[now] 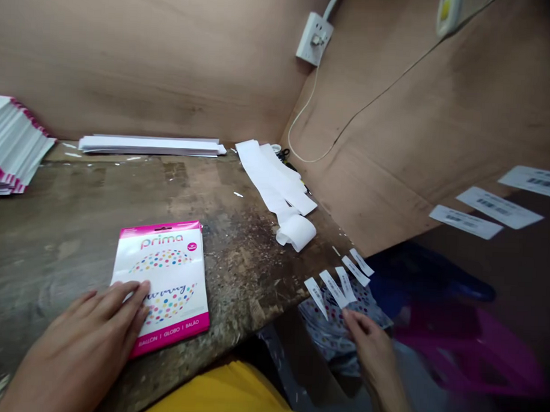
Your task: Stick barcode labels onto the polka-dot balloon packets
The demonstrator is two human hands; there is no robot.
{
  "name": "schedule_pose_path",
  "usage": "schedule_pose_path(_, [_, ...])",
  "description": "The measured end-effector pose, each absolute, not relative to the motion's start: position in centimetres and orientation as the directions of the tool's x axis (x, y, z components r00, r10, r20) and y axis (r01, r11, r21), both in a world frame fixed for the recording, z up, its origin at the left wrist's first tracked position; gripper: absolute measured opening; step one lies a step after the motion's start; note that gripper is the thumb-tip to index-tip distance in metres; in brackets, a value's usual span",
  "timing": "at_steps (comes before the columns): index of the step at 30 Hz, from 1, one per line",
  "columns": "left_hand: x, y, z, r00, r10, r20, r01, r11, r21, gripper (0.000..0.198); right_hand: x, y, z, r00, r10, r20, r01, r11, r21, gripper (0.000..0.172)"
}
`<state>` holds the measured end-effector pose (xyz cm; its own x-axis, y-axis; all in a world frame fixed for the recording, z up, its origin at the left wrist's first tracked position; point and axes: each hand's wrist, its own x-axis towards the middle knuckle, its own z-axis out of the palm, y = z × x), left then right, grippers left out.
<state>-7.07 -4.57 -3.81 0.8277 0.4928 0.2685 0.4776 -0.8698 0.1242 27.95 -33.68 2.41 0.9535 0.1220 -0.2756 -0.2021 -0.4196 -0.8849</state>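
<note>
A flat balloon packet [169, 262], white with pink bands and coloured dots, lies near the table's front edge. My left hand [90, 329] rests on its lower left part with the fingers stretched out flat. To the right, at the table's edge, several narrow barcode labels [316, 296] stick out in a row. My right hand [372, 344] pinches the lower end of one barcode label [332, 288] between thumb and finger. Whether its upper end still touches the table edge I cannot tell.
White packets with pink edges [15, 143] are stacked far left. White strips [151, 145] lie along the back wall. A curled white paper strip [296, 231] lies right. More labels [466, 222] hang on the right panel. Below are dotted plastic packaging [320, 334] and a pink stool [468, 348].
</note>
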Motion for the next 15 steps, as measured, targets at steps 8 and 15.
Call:
schedule_pose_path(8, [-6.8,-5.5,-2.7,0.862,0.441,0.249,0.452,-0.892,0.012,0.036,27.0,-32.1,-1.4,0.730,0.330,-0.598,-0.604,-0.098,-0.791,0.026])
schedule_pose_path(15, [-6.3,-6.1,-1.8,0.855,0.449,0.258,0.467,-0.884,-0.006,0.038,27.4,-32.1,-0.4,0.784,0.356,-0.509,-0.542,-0.006,-0.840,0.015])
